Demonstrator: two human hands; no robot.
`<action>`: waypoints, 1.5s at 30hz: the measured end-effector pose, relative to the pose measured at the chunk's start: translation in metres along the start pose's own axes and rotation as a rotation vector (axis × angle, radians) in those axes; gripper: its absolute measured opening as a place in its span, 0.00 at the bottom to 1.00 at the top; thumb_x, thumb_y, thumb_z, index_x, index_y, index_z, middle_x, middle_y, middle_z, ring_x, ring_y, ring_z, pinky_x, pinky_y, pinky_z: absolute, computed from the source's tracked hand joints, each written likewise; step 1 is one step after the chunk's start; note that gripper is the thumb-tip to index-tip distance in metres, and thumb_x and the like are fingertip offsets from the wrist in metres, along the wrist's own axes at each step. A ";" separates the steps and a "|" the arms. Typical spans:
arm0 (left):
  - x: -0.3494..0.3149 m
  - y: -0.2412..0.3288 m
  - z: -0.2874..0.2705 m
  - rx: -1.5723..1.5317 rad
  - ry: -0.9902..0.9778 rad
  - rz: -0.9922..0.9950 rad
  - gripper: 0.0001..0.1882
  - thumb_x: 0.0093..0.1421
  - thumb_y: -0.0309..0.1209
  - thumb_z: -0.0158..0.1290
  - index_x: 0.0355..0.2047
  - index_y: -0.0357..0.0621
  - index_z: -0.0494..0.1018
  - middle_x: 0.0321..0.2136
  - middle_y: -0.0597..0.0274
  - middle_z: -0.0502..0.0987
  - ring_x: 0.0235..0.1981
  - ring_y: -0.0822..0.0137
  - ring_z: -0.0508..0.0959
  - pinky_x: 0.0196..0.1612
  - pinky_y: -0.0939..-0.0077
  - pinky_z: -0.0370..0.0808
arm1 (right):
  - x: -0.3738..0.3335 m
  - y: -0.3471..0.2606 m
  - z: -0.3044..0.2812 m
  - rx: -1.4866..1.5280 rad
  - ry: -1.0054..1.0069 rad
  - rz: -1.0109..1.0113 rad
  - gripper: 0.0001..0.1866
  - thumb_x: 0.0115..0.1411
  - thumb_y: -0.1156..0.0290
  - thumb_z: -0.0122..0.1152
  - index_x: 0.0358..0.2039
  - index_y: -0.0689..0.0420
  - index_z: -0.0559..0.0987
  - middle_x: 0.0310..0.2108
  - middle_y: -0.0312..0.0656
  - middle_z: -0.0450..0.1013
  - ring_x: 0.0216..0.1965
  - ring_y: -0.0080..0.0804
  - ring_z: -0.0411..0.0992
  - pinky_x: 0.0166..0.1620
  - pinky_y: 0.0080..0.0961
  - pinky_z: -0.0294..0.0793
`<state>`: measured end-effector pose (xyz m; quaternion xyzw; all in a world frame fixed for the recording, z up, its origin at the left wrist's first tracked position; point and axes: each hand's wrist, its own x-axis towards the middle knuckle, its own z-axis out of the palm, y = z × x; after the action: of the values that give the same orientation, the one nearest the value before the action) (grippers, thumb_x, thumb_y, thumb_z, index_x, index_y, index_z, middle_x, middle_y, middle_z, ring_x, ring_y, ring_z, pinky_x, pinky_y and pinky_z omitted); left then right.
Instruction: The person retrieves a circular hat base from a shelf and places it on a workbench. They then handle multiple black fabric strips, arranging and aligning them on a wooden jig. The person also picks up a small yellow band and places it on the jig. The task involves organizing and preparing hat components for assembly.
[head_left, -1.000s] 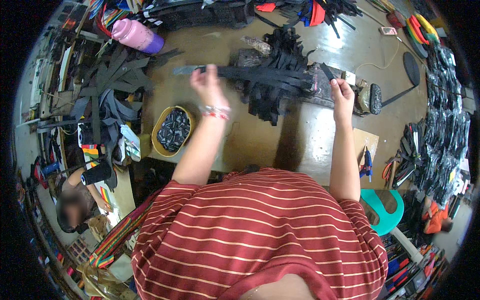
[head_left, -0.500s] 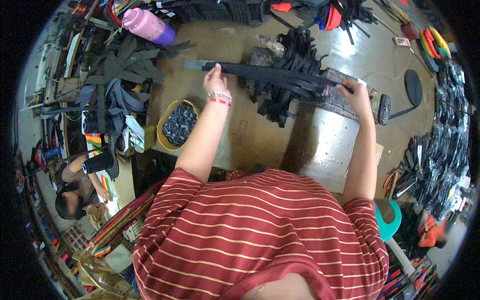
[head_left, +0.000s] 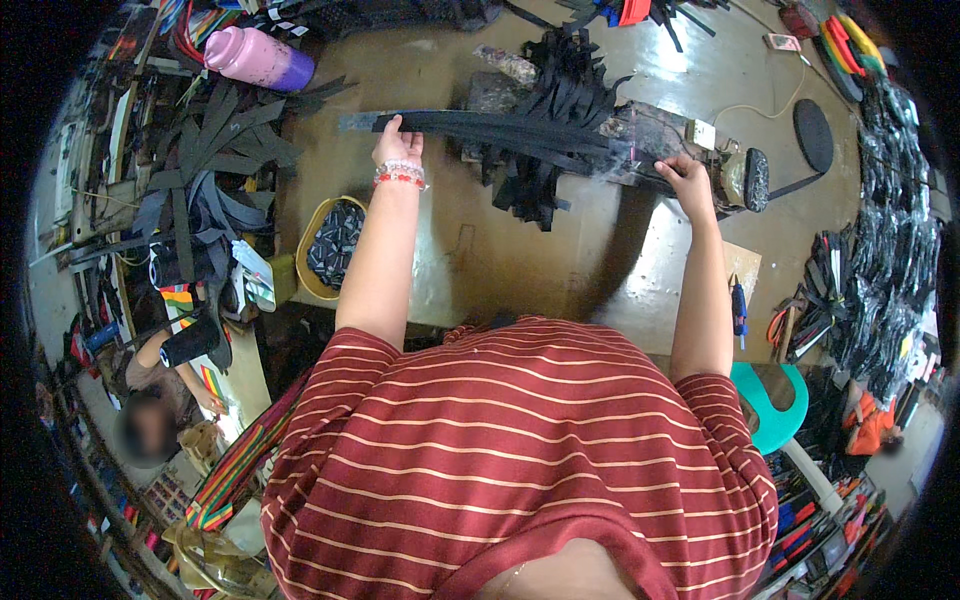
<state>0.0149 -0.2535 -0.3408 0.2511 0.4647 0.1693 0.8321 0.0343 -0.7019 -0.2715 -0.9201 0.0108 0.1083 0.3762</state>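
Note:
My left hand, with beads round its wrist, pinches the left end of a bundle of long black webbing straps. The straps stretch rightward over a heap of cut black strips to a low, dark bench device. A small pinkish spot and a pale haze show at the device, by the straps' right end. Close to its front edge, my right hand has thumb and finger together; whatever is between them is too small to make out. Black webbing runs from a flat coil toward the device.
A yellow tub of small dark pieces stands left, below a pink-purple bottle and grey strips. Bagged black goods line the right edge. A blue pen-like tool lies near right. Another person sits at lower left.
The view has shifted, so the table things sit further left and up. My right hand has come away from the straps' right end, nearer the device's front edge. My left hand keeps its hold.

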 end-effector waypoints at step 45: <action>-0.146 0.024 0.025 0.329 -0.486 0.406 0.05 0.53 0.26 0.52 0.31 0.40 0.70 0.28 0.60 0.75 0.28 0.70 0.74 0.34 0.77 0.70 | -0.045 -0.143 -0.013 0.169 0.115 -0.438 0.27 0.42 0.63 0.65 0.44 0.57 0.71 0.45 0.43 0.68 0.48 0.34 0.65 0.50 0.27 0.61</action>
<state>-0.0395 -0.3161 -0.2156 0.5020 0.2151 0.1892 0.8160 0.0076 -0.6109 -0.1549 -0.8705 -0.1588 -0.0296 0.4649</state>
